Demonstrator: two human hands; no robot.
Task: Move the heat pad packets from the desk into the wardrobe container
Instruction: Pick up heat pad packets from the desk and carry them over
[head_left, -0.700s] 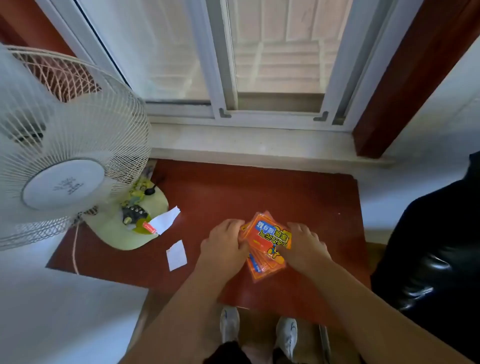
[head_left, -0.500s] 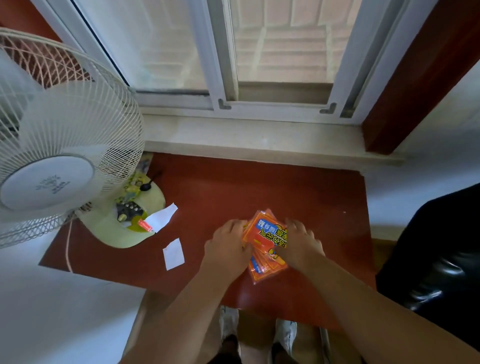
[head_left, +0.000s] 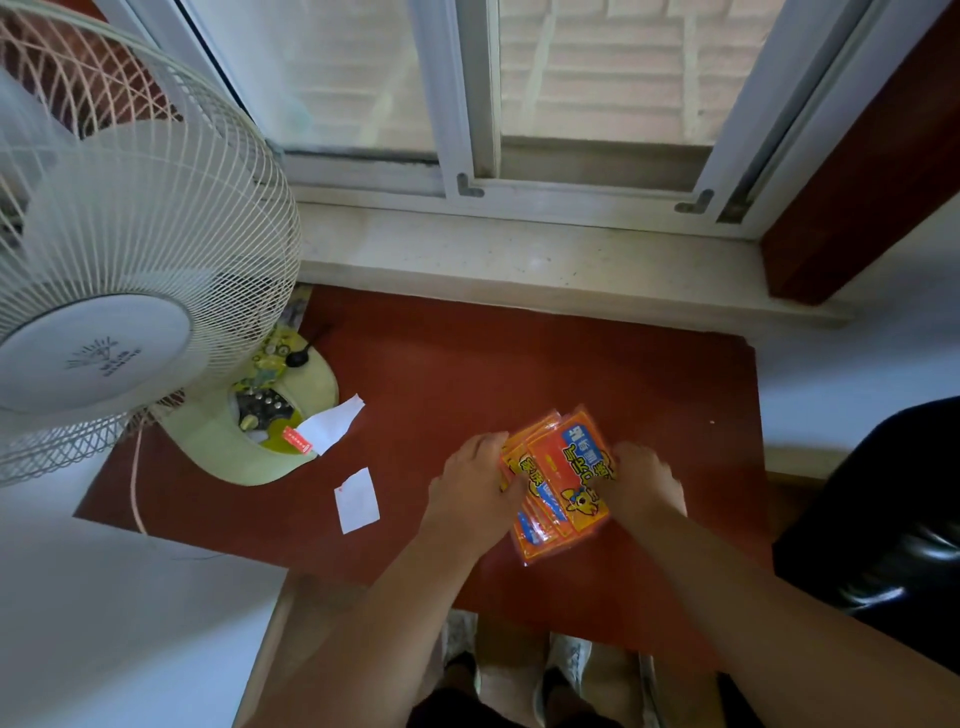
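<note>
A stack of several orange heat pad packets (head_left: 563, 480) with blue and yellow print lies on the red-brown desk (head_left: 467, 374), right of its middle. My left hand (head_left: 475, 486) presses against the stack's left edge, fingers curled on it. My right hand (head_left: 639, 483) holds the stack's right edge. The stack sits squeezed between both hands, resting on or just above the desktop. No wardrobe or container is in view.
A white table fan (head_left: 104, 291) on a pale green base (head_left: 270, 441) fills the desk's left side. Two white paper slips (head_left: 335, 428) (head_left: 356, 500) lie near the base. The window sill (head_left: 545, 260) runs behind the desk; a black chair (head_left: 883, 519) stands at the right.
Both hands have closed in on the packets and squared them into a tighter stack. The camera has tilted a little, shifting the view.
</note>
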